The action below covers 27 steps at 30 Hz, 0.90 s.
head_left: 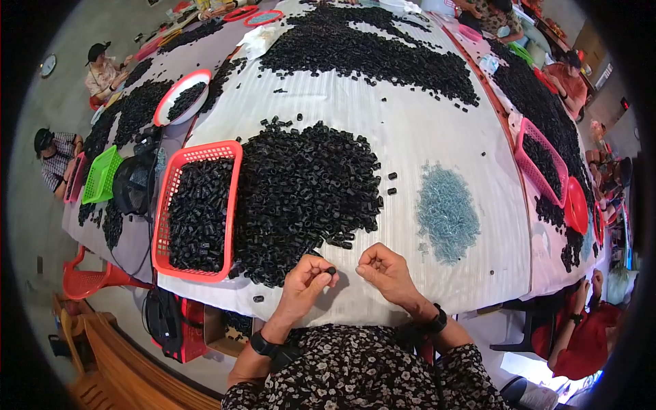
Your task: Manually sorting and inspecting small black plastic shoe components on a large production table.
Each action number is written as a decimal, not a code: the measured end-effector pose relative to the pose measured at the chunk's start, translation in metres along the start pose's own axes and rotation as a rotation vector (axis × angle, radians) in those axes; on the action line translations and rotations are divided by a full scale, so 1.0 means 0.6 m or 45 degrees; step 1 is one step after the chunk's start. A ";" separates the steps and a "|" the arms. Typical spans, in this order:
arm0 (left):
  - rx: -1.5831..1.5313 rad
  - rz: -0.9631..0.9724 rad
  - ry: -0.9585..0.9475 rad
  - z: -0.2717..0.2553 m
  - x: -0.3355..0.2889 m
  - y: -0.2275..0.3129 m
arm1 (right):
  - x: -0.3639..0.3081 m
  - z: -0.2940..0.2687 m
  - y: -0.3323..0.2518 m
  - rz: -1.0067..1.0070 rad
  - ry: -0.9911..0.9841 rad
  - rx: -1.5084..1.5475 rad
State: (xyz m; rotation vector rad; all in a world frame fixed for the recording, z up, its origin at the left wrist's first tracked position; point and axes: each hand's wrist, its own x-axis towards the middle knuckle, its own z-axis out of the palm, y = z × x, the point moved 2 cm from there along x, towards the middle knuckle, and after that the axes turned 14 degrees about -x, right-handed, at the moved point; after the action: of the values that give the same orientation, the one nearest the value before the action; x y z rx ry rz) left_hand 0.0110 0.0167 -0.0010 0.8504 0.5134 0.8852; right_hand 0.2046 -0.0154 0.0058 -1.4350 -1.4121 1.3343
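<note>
My left hand (306, 281) is closed in a pinch on a small black plastic piece (331, 270), held just above the near edge of the table. Level with it and a short gap to the right, my right hand (387, 273) has thumb and forefinger pressed together; whatever lies between them is too small to make out. Beyond my left hand spreads a big heap of black plastic pieces (307, 184), short and tube-like. To its left, a red-orange basket (159, 236) holds more of them. A pile of small clear, bluish pieces (447, 213) lies to the right of my hands.
White cloth (410, 137) covers the table. Another black heap (369, 58) lies farther back. A white red-rimmed basin (166, 102), a green basket (102, 174) and a pink basket (543, 162) stand to the sides. Several people sit around, one in red (581, 342) near right.
</note>
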 end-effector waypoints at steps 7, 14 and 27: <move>0.518 0.176 0.149 0.008 0.001 -0.003 | 0.015 0.038 -0.032 -0.141 0.034 0.331; 0.063 0.175 0.152 0.013 0.003 -0.001 | 0.004 0.034 -0.023 -0.077 0.008 0.172; 0.519 0.120 0.113 0.023 -0.004 0.009 | 0.001 0.022 -0.031 -0.088 0.010 0.253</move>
State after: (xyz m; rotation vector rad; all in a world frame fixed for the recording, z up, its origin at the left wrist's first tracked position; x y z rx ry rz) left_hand 0.0168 0.0106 0.0116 1.2168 0.7518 0.9216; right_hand 0.1875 -0.0144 0.0208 -1.2490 -1.2741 1.3813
